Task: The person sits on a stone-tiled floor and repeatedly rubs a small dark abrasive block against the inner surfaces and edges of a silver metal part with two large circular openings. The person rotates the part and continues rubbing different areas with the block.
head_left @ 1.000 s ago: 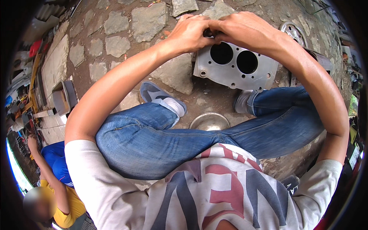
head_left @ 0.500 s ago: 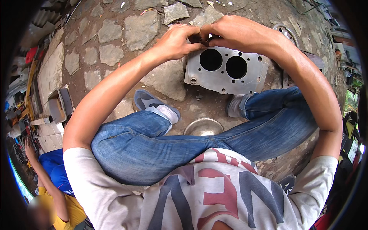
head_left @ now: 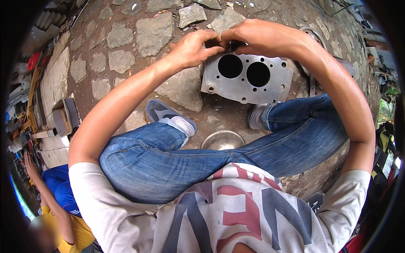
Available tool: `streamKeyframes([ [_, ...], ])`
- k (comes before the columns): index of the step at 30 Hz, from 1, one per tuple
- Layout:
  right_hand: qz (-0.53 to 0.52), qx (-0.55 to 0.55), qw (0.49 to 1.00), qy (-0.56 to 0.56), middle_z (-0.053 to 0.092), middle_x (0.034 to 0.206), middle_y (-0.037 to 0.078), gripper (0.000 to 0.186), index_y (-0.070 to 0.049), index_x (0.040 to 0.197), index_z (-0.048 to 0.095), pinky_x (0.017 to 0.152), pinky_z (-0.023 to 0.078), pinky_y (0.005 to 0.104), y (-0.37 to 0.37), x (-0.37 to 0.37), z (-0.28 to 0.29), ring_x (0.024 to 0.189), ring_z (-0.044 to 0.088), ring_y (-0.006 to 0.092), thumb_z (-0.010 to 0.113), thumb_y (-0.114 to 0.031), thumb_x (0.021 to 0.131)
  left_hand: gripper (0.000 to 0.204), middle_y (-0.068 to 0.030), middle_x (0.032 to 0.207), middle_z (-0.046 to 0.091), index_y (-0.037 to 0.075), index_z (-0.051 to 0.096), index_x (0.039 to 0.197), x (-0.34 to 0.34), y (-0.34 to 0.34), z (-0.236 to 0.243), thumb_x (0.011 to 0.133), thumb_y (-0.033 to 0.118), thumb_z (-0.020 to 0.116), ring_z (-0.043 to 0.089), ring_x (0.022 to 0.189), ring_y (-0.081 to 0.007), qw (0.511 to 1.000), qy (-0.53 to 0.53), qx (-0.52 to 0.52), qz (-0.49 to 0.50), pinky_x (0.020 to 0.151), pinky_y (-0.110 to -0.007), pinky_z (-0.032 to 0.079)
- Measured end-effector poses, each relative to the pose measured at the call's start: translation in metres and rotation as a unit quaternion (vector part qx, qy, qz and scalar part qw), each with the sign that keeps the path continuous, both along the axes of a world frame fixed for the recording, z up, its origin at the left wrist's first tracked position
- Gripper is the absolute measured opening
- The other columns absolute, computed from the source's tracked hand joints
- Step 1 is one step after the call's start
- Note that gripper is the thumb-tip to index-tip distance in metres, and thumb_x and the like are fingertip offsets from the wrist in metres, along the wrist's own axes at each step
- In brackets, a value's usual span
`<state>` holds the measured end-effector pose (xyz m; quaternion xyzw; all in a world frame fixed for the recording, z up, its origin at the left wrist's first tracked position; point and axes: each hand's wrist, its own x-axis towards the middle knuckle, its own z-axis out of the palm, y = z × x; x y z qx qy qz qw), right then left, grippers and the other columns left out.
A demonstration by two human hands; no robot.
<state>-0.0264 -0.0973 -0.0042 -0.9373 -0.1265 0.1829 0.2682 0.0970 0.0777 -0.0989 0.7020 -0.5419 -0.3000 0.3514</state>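
Observation:
In front of me a grey metal engine cylinder block (head_left: 270, 82) rests on the ground, its flat face with two round dark bores and several small bolt holes turned up. At its far left edge my two hands meet. My left hand (head_left: 198, 45) has its fingers curled, thumb pointing toward the other hand. My right hand (head_left: 249, 36) bends over the block's far edge, fingers curled down and in. Both are closed around a spot at that edge. Whatever lies between the fingertips is hidden behind the fingers and the block.
A round metal bowl (head_left: 223, 140) sits on the ground between my legs. Flat stones (head_left: 154, 33) pave the dirt floor. Beyond my right arm lies a round metal part (head_left: 314, 33). At the left stand a grey rectangular container (head_left: 66, 116) and another person (head_left: 76, 227) in yellow.
My hands stay together at the block's far edge, with only a slight shift of the fingers. The whole view has moved a little; the block lies where it was.

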Motion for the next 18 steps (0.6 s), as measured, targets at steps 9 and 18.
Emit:
streamKeyframes([
  [9, 0.048, -0.011, 0.997, -0.067, 0.070, 0.087, 0.020, 0.019, 0.000, 0.102, 0.067, 0.075, 0.052, 0.0458, -0.003, 0.001, -0.011, 0.086, 0.068, 0.0376, 0.066, -0.010, 0.085, 0.026, -0.0084, 0.100, 0.066, 0.011, 0.072, 0.102, -0.006, 0.003, -0.010, 0.084, 0.030, 0.073, 0.061, 0.103, -0.0286, 0.992, -0.111, -0.060, -0.025, 0.094, -0.043, 0.046],
  [18, -0.023, -0.061, 0.998, -0.026, 0.071, 0.087, 0.019, 0.030, -0.002, 0.109, 0.064, 0.072, 0.054, 0.0467, 0.016, -0.004, 0.000, 0.083, 0.069, 0.0381, 0.070, -0.016, 0.083, 0.027, -0.0098, 0.102, 0.068, 0.011, 0.073, 0.102, -0.012, 0.002, 0.006, 0.082, 0.029, 0.074, 0.062, 0.102, -0.0289, 0.998, -0.067, 0.009, -0.015, 0.091, -0.042, 0.047],
])
